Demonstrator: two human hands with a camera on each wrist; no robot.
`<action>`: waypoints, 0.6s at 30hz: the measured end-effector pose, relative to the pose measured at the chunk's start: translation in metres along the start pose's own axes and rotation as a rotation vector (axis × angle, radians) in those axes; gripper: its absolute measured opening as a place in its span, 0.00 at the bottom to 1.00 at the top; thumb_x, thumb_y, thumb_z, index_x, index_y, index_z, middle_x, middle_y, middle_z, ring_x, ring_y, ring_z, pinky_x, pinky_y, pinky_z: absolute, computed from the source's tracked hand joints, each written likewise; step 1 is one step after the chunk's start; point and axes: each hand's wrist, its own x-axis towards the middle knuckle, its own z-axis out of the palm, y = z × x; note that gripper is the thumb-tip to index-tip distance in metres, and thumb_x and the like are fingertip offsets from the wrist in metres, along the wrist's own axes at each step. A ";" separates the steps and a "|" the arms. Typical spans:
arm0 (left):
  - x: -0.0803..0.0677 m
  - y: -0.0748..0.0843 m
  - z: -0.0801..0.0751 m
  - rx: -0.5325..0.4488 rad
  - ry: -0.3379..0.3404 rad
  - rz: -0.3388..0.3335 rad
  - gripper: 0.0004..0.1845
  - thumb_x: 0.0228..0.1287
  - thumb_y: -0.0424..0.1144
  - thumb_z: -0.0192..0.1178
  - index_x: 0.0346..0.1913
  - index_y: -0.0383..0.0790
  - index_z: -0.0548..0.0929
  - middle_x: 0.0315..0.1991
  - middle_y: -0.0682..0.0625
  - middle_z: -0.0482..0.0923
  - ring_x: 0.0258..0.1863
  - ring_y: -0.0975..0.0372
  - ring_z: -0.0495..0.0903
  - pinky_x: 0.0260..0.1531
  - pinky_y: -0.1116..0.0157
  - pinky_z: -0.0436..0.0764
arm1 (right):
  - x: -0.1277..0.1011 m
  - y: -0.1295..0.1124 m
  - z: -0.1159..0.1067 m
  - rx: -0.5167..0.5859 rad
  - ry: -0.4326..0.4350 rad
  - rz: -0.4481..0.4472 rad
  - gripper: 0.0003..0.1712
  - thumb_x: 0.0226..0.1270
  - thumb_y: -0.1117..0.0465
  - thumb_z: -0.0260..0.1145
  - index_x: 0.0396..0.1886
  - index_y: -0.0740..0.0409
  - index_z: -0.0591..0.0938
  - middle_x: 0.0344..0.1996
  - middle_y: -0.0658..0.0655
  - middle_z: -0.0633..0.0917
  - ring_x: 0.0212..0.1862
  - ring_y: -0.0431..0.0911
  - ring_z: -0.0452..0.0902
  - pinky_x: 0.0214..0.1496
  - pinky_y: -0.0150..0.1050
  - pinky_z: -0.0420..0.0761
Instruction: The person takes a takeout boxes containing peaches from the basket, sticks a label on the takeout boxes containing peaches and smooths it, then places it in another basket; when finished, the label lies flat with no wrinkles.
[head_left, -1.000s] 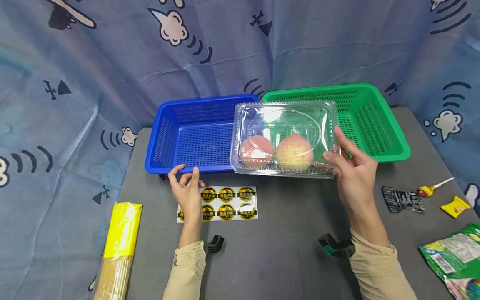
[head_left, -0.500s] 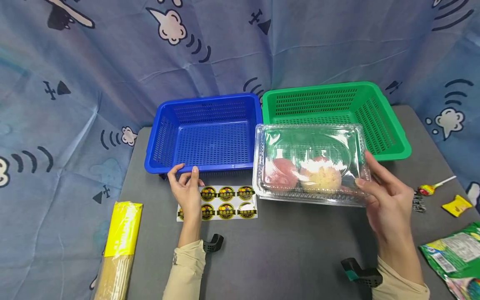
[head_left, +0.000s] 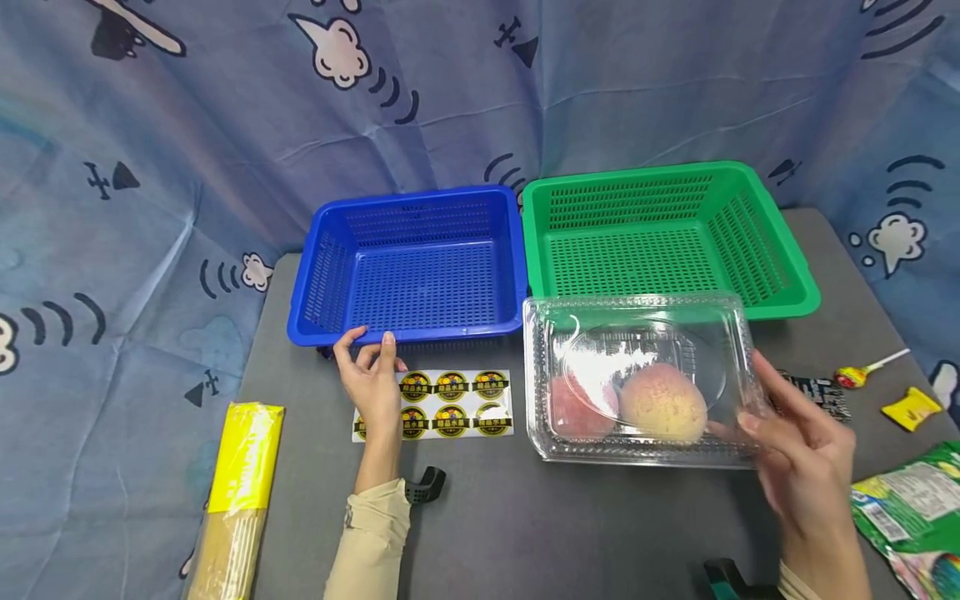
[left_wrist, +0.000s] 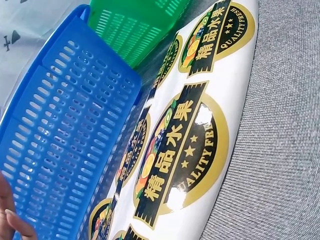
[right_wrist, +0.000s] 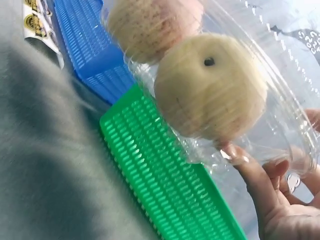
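Note:
My right hand grips the right edge of a clear plastic fruit box, thumb on the near side. Two peaches lie in the box: a pinkish one on the left and a yellow-pink one beside it. In the right wrist view the pale peach shows its stem hollow through the plastic, with fingertips just below it. My left hand holds the front rim of the blue basket. Part of its fingers shows low in the left wrist view, against the basket wall.
A green basket stands right of the blue one, behind the box. A sticker sheet lies by my left hand. Noodles in a packet are at left. Lollipop, yellow sweet, black wrapper and green bag sit right.
My right hand has brought the box with the peaches down and to the right, from above the baskets to in front of the green one. My left hand stays at the blue rim.

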 end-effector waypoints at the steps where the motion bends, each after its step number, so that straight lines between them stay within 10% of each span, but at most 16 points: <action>1: 0.000 0.000 0.000 0.000 0.000 0.001 0.21 0.72 0.33 0.68 0.61 0.36 0.72 0.26 0.53 0.77 0.16 0.62 0.76 0.21 0.68 0.79 | -0.002 0.000 -0.002 0.017 -0.007 0.004 0.36 0.64 0.93 0.40 0.73 0.84 0.64 0.68 0.70 0.81 0.57 0.54 0.90 0.41 0.49 0.92; 18: 0.001 0.000 0.000 0.009 0.007 -0.012 0.22 0.72 0.33 0.68 0.62 0.35 0.71 0.27 0.51 0.77 0.16 0.62 0.76 0.22 0.68 0.80 | -0.017 0.024 -0.031 0.125 -0.056 0.038 0.37 0.63 0.95 0.39 0.73 0.83 0.66 0.69 0.70 0.80 0.60 0.56 0.88 0.45 0.52 0.91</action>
